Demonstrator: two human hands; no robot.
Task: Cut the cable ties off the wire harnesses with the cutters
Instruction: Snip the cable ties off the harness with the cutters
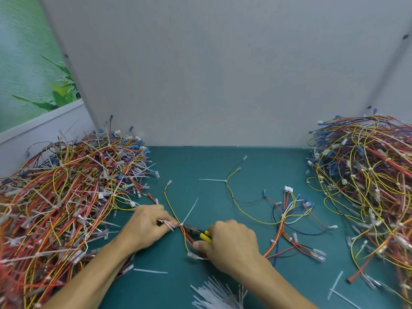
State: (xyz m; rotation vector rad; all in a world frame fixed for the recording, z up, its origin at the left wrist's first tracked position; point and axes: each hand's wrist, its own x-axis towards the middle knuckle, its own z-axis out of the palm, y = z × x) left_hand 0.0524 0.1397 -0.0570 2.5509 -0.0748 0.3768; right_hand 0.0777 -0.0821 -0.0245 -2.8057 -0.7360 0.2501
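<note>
The fingers (161, 216) of the left hand (145, 224) were curled, and the wire harness (168, 201) was pinched between them just beside its cable tie (190, 211). A few pale tie scraps (168, 225) were caught in the same pinch. The right hand (229, 241) was wrapped round the yellow handles of the cutters (201, 234), whose dark nose was set against the tie's head. How far the blades were closed could not be told.

The harness was judged light and limp, the tie stiff and springy. Hold was therefore best taken on the wires close to the head, so that only plastic would be bitten and no insulation nicked.

The rest of the harness was spread over the green desk (223, 166) to the right. A left heap (62, 197) and a right heap (367, 175) of harnesses flanked it, and cut ties (214, 293) were gathered at the near edge.
</note>
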